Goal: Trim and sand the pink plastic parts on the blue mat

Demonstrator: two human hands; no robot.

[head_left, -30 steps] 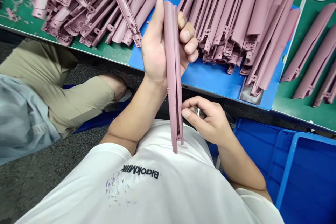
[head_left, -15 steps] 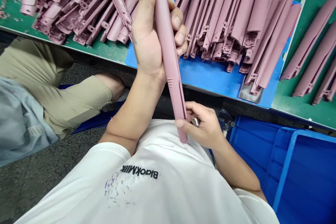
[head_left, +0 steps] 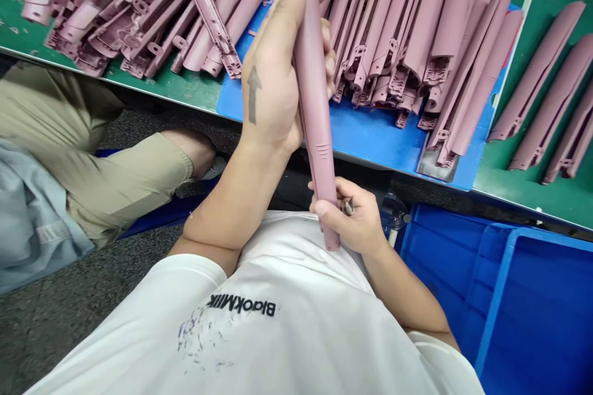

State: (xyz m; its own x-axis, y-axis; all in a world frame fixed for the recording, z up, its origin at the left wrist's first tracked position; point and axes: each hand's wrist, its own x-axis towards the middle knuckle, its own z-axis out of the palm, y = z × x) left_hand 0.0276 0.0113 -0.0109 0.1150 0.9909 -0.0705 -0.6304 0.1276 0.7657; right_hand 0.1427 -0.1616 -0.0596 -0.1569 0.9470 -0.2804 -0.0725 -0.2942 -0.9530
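My left hand (head_left: 271, 89) is shut around the upper half of a long, mauve-pink moulded plastic part (head_left: 315, 105), with its back turned towards me and a dark arrow mark on it. The part stands nearly upright and its lower end rests against the fingers of my right hand (head_left: 347, 216). In those fingers my right hand pinches a small metal tool (head_left: 348, 208), whose shape is mostly hidden. The tool sits close beside the part's lower end.
Heaps of similar pink parts (head_left: 393, 31) lie on a blue mat (head_left: 370, 142) on a green workbench (head_left: 176, 89). A co-worker's leg in khaki shorts (head_left: 139, 176) is at the left. A blue plastic crate (head_left: 546, 237) stands at the lower right.
My left hand has rotated the pink part, turning the back of the hand towards me. Both hands have shifted slightly, and my right hand now sits higher and closer to the part's lower end.
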